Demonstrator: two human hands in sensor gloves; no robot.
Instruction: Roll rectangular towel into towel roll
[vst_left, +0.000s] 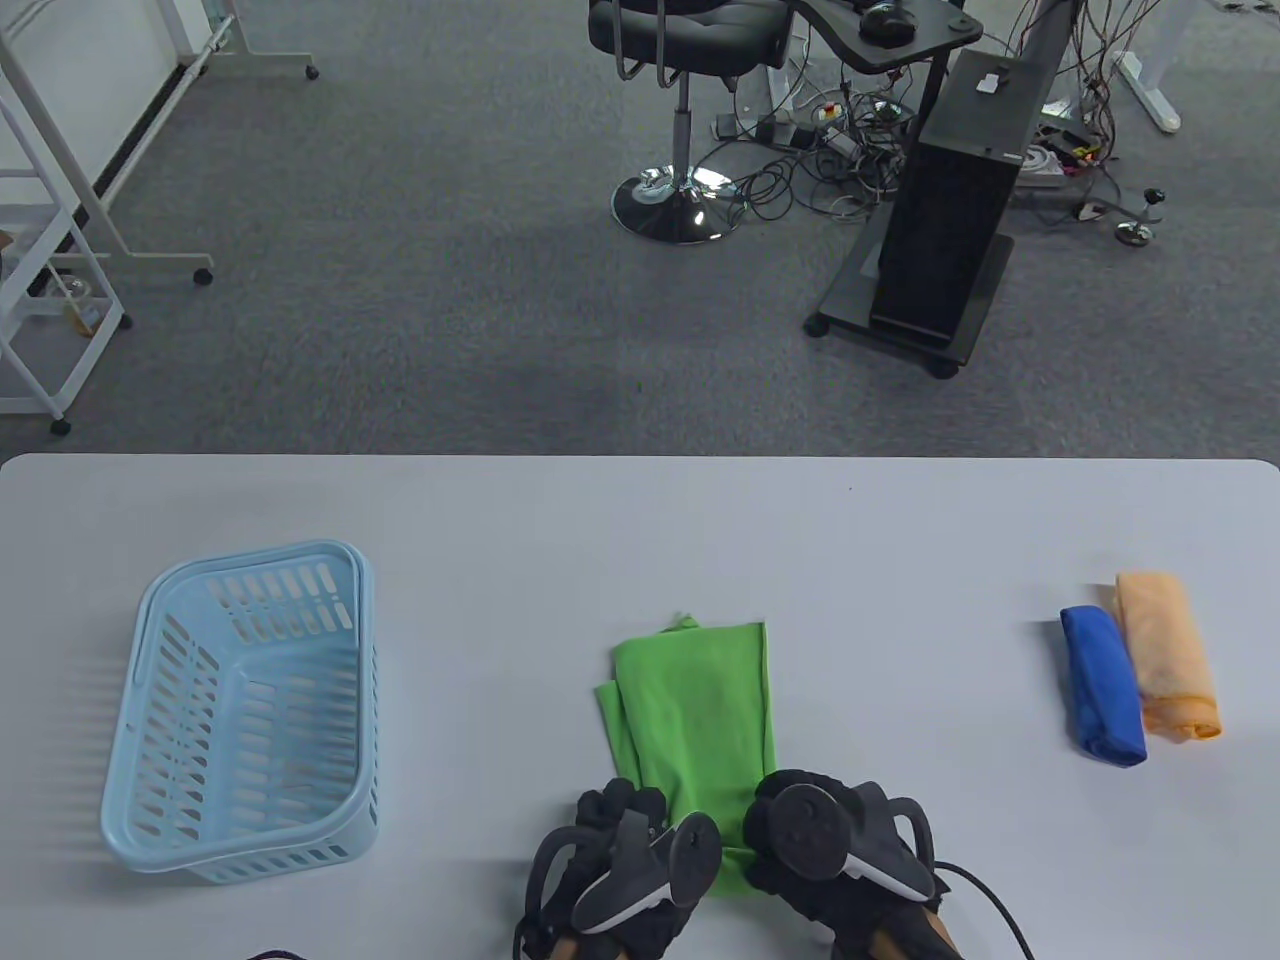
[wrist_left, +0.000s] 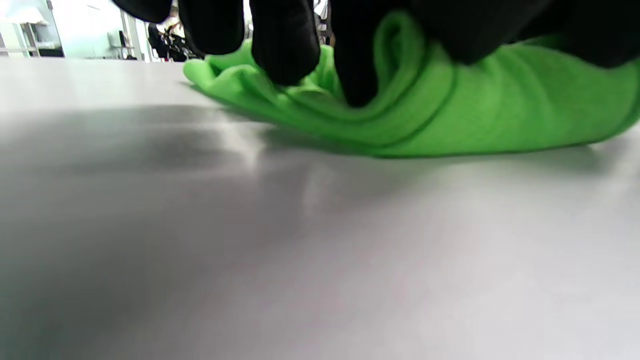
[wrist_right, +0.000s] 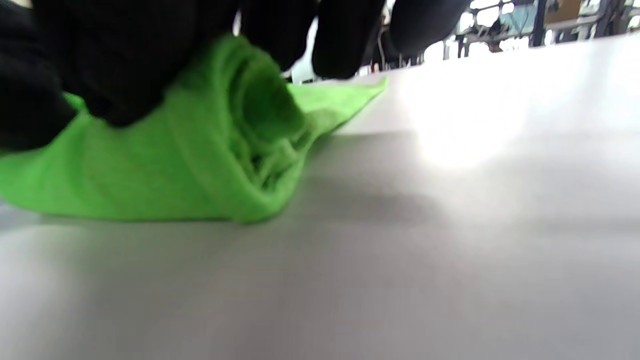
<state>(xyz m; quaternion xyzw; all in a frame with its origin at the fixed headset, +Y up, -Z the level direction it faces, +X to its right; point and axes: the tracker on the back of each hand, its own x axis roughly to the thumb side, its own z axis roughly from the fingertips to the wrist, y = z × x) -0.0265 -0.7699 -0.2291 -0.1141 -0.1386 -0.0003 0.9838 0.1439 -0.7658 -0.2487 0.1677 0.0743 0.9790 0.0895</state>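
A green towel (vst_left: 700, 710) lies folded into a long strip on the grey table (vst_left: 600, 520), its near end turned over into a small roll. My left hand (vst_left: 625, 815) grips the roll's left part, with the fingers curled over the towel (wrist_left: 450, 110). My right hand (vst_left: 800, 815) grips its right part; in the right wrist view the rolled end of the towel (wrist_right: 240, 150) shows a spiral of layers under the gloved fingers (wrist_right: 345, 45).
A light blue slotted basket (vst_left: 245, 790) stands at the left of the table. At the right lie a blue rolled towel (vst_left: 1100, 685) and an orange rolled towel (vst_left: 1165, 650), side by side. Beyond the table's far edge are an office chair and a black stand.
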